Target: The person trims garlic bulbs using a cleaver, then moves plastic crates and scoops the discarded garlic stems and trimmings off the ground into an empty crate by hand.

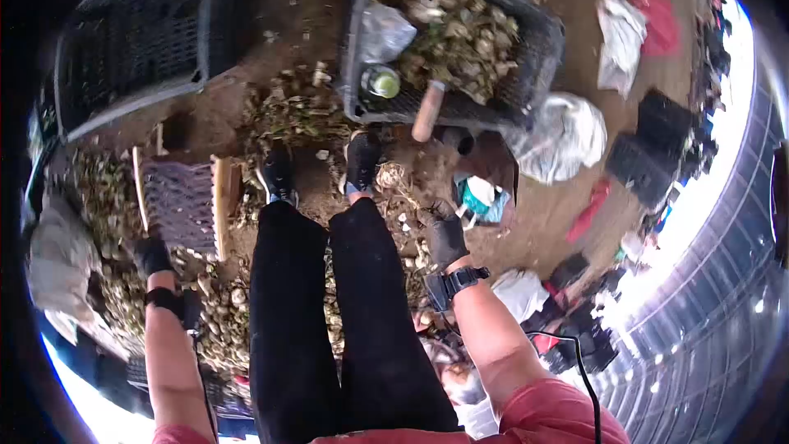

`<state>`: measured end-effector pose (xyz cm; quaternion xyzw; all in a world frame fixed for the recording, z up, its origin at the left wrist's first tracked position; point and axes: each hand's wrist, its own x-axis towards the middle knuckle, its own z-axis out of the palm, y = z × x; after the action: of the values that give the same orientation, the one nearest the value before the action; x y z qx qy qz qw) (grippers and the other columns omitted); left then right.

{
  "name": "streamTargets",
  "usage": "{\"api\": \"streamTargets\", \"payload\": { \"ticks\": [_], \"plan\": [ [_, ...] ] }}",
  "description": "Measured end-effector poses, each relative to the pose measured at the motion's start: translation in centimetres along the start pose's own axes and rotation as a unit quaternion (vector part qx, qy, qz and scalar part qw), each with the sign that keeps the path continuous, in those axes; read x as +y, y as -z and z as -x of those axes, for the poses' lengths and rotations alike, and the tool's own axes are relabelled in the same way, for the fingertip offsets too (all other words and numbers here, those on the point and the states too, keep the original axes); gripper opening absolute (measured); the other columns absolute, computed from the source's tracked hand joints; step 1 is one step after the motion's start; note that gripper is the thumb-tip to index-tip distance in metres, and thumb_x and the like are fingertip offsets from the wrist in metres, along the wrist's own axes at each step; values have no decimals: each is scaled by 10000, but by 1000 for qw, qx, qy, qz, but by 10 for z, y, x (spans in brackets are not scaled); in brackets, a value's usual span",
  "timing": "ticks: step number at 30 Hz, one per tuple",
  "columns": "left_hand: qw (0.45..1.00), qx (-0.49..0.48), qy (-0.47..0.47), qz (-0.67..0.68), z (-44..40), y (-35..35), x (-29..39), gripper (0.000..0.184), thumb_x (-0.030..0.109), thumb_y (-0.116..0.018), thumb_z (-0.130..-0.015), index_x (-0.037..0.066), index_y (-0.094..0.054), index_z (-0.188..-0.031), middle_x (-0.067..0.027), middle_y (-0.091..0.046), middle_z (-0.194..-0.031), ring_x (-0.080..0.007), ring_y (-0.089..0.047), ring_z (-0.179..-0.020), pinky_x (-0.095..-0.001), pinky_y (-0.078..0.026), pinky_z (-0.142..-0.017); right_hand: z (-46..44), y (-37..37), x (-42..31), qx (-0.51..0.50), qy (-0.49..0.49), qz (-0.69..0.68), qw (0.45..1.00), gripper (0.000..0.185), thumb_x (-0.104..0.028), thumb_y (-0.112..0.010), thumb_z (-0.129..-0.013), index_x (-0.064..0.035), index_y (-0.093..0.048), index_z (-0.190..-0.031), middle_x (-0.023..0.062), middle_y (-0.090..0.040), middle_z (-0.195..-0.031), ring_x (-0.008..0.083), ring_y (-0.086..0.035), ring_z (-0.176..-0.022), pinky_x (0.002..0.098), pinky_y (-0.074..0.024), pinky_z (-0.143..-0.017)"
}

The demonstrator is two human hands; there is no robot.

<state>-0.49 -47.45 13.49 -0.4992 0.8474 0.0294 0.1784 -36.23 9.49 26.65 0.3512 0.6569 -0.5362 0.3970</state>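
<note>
My left hand (pixel 153 256), in a dark glove, is low beside the wooden edge of a slatted purple rack (pixel 179 201), over a heap of pale bulbs (pixel 226 312). What its fingers hold, if anything, is too small to tell. My right hand (pixel 445 234), also gloved, hangs right of my shoes, near a bulb with roots (pixel 393 174) on the soil. Its fingers are bent and blurred, and no held thing can be made out. Ahead, a black crate (pixel 534 107) holds bulbs and leaves, a clear bag (pixel 385 33) and a green-topped container (pixel 382 82).
A large dark crate (pixel 131 41) stands at the upper left. A whitish sack (pixel 565 138) lies beside the bulb crate, with a small open bag (pixel 485 197) below it. White cloth (pixel 618 41), red cloth (pixel 655 16) and dark crates (pixel 645 152) lie right.
</note>
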Motion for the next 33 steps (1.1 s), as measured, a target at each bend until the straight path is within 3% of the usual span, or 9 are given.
{"api": "streamTargets", "payload": {
  "ticks": [3, 6, 7, 9, 14, 23, 25, 27, 33],
  "plan": [
    [908, -274, 228, 222, -84, 55, 25, 398, 307, -598, -809, 10, -611, -1073, -128, -624, -1015, -267, -562, -904, -373, -441, -783, 16, 62, 96, 111, -3, 2, 994, 252, 2, -560, -816, -13, -562, -1068, 84, -609, -943, 230, -628, -833, 351, -529, -736],
    [801, -401, 132, 424, -149, 29, -21, 453, 302, -543, -861, 39, -515, -1228, -64, -534, -1216, -191, -478, -1115, -313, -358, -944, 46, 86, 169, 235, -74, -201, 948, 230, -40, -598, -810, -25, -599, -1040, 107, -630, -943, 261, -629, -836, 382, -539, -697],
    [749, -438, 100, 487, -168, 14, -41, 448, 284, -562, -856, 41, -528, -1231, -39, -543, -1227, -162, -483, -1133, -287, -347, -965, 35, 122, 275, 316, -37, -43, 947, 247, -49, -586, -798, -22, -610, -1042, 129, -640, -957, 262, -634, -846, 384, -526, -735],
    [805, -394, 147, 419, -157, 38, -8, 428, 203, -543, -855, 64, -505, -1258, -50, -540, -1231, -174, -471, -1153, -307, -335, -984, 64, 141, 296, 234, -76, 596, 764, 252, -42, -553, -775, -18, -630, -1013, 148, -649, -957, 249, -643, -829, 381, -507, -771],
    [879, -323, 160, 312, -141, 58, 60, 422, 118, -532, -850, 80, -489, -1268, -65, -547, -1217, -192, -476, -1145, -329, -342, -983, 105, 184, 359, 211, -225, 631, 712, 176, -198, -536, -792, -137, -701, -788, 69, -672, -901, 281, -629, -844, 394, -498, -704],
    [905, -315, 99, 268, -160, 67, 88, 385, 103, -556, -840, 57, -512, -1219, -76, -577, -1161, -214, -525, -1057, -338, -399, -919, 121, 218, 429, 183, -479, 438, 739, 325, -250, -458, -864, -64, -644, -1054, 96, -617, -1129, 277, -582, -1045, 398, -469, -868],
    [905, -318, 90, 267, -157, 73, 87, 377, 100, -561, -837, 52, -517, -1209, -78, -584, -1148, -218, -536, -1037, -340, -411, -905, 100, 204, 428, -76, -373, 590, 712, 400, -283, -525, -826, -4, -595, -1103, 166, -563, -1195, 294, -560, -1068, 403, -451, -886],
    [901, -315, 81, 287, -145, 84, 85, 368, 96, -566, -835, 47, -523, -1198, -81, -590, -1136, -223, -547, -1017, -342, -424, -891, 78, 154, 379, 275, -214, 317, 882, 622, -238, -683, -723, -6, -449, -1251, 246, -561, -1144, 377, -520, -1089, 451, -432, -888],
    [880, -320, 28, 351, -65, 105, 94, 344, 86, -582, -828, 33, -538, -1165, -88, -610, -1099, -238, -580, -959, -347, -462, -849, -4, 22, 184, 122, 158, 251, 947, 381, -226, -635, -796, -22, -532, -1102, 199, -596, -1003, 349, -590, -891, 414, -481, -755]
  ]
}}
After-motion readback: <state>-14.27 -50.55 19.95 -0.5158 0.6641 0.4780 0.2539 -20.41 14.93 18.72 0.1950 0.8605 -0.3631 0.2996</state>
